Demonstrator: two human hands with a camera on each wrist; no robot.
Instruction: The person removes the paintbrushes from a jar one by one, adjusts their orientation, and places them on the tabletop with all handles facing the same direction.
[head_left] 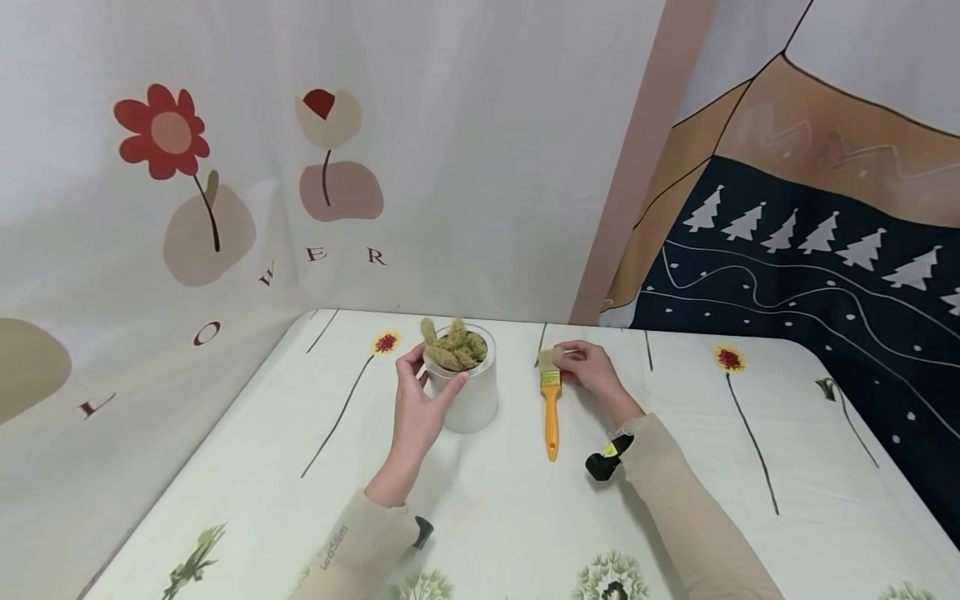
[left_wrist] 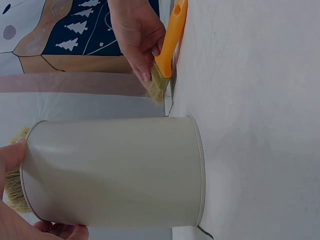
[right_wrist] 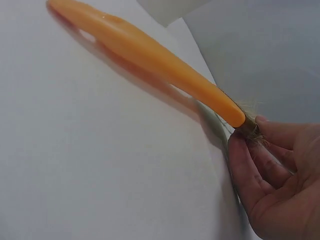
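A white cylindrical canister (head_left: 472, 400) stands upright on the table, and several tan bristle tufts (head_left: 454, 348) stick out of its top. My left hand (head_left: 420, 408) grips the canister near its rim, the thumb on the near side. In the left wrist view the canister (left_wrist: 115, 172) fills much of the frame. To its right, my right hand (head_left: 592, 371) pinches a paintbrush (head_left: 551, 408) by its pale bristles. The brush's orange handle (right_wrist: 150, 57) points toward me in the head view, close above the tabletop. My right fingertips partly hide the bristles in the right wrist view.
A white cloth (head_left: 517, 517) printed with flowers covers the table. Behind it hangs a pale printed curtain (head_left: 480, 167), and a dark tree-patterned cloth (head_left: 795, 275) borders the right side. Dark wrist straps (head_left: 603, 465) sit at both sleeves.
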